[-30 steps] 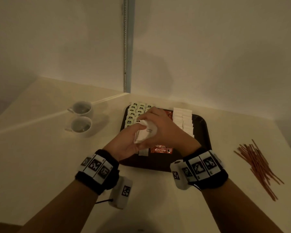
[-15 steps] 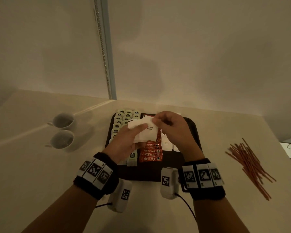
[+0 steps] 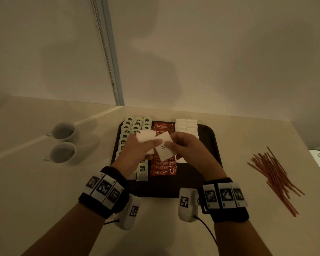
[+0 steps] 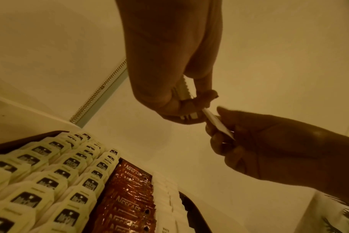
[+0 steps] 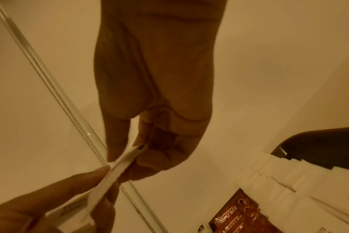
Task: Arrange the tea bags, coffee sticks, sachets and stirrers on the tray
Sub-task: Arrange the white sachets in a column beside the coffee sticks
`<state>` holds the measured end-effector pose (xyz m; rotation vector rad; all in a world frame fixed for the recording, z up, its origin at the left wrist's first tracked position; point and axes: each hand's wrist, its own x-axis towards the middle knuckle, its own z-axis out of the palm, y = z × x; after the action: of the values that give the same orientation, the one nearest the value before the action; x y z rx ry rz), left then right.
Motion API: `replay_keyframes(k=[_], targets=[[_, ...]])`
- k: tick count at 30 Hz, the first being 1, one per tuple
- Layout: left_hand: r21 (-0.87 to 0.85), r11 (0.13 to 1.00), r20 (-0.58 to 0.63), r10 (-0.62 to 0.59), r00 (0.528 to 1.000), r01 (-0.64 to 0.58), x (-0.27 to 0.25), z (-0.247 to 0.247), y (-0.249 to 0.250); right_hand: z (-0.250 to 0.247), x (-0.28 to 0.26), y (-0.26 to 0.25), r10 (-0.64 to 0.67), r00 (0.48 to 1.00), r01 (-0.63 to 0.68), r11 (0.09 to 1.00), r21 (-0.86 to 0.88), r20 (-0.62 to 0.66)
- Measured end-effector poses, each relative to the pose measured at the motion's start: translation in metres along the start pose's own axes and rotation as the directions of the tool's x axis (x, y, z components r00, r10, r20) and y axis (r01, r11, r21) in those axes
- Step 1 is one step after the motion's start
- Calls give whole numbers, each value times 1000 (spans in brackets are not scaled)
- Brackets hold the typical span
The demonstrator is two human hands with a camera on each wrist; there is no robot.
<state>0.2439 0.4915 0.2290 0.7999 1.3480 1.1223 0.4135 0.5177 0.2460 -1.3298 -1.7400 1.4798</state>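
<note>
So since half a second back the right hand [image 3: 189, 150] has slid one white sugar sachet [image 3: 164, 147] off the stack, and it now sits clear to the right of the bundle instead of overlapping it. The view has tipped up a bit too.

The left hand [image 3: 137, 152] grips the rest of the sachets [image 3: 146, 136] as a small stack, fingers curled under and thumb on top, which I'd guess is just so it works as a dispenser while the other hand peels singles off. The right hand pinches the single sachet by its edge between thumb and fingertips; you can see it edge-on in the left wrist view [image 4: 217, 124]. Both hands hover above the middle of the tray [image 3: 212, 137], not touching it.

On the tray: tea bags [image 3: 137, 124] in rows on the left, red coffee sticks [image 3: 163, 169] down the middle, and a column of white sachets already laid [image 3: 186, 124] on the right. Looks like the pinched one is headed for that right column, probably its near end, which the hand hides.

The stirrers [image 3: 275, 176] lie in a loose pile on the worktop [image 3: 35, 191], well off to the right of the tray, not yet dealt with. Two cups [image 3: 63, 143] sit to the left.
</note>
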Motion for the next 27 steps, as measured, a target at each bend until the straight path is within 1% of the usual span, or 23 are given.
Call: replay_keyframes(k=[1, 3, 5, 7, 9, 12, 14, 16, 21, 27], targets=[[4, 1000, 3, 0, 1000, 0, 2, 1, 0, -2, 1, 2, -9, 1000, 9, 1000, 14, -25], [-31, 999, 6, -25, 1000, 25, 4, 3, 1, -7, 1, 8, -12, 995, 22, 995, 100, -96], [-173, 980, 3, -100, 995, 99, 5, 3, 4, -17, 2, 19, 21, 979, 25, 974, 225, -202], [-373, 913, -16, -182, 983, 164, 3, -2, 6, -30, 3, 37, 74, 948, 11, 964, 267, -309], [-470, 867, -29, -204, 978, 167, 2, -9, 1, -40, 4, 61, 138, 910, -71, 981, 181, -391], [-459, 872, -12, -199, 980, 172, 0, -17, -6, -43, 6, 100, 255, 845, -268, 963, 40, -469], [-444, 877, -8, -206, 978, 181, 0, -21, -9, -38, 8, 124, 333, 812, -372, 928, 14, -479], [-465, 867, -11, -208, 978, 179, 2, -23, -10, -31, 11, 139, 391, 798, -432, 902, 17, -460], [-521, 842, -56, -196, 979, 139, 5, -23, -11, -19, 24, 152, 430, 786, -467, 884, 27, -444], [-552, 818, -53, -226, 973, 160, 6, -27, -11, -14, 34, 158, 434, 767, -501, 865, -17, -473]])
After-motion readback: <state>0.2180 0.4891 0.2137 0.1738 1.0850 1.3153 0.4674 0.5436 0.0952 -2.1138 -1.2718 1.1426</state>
